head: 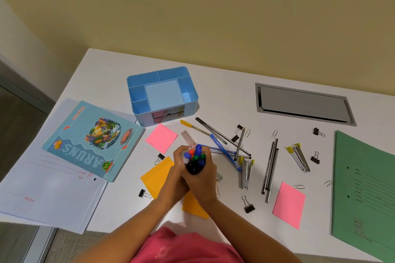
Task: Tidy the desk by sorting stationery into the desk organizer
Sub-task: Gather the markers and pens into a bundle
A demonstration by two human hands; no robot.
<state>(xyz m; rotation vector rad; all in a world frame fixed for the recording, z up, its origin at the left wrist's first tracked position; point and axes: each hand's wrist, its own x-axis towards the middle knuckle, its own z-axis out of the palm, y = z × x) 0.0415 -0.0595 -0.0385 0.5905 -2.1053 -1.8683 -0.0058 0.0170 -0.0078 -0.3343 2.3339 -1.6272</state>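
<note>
On my feed a plain yellowish wall (213, 6) fills the upper half under soft, even light. At far left it meets a paler, whitish wall (19, 34). A white desk (224, 83) stands with its far edge against the yellow wall, and a grey metal hatch (303, 103) is set into its top. The floor (15, 134) left of it is dark grey, with beige carpet (70, 245) nearer me.

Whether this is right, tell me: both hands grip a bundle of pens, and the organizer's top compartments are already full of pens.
Not quite. The left hand and right hand do grip the pens, but the head view shows the top compartments of the organizer empty, not full.
</note>
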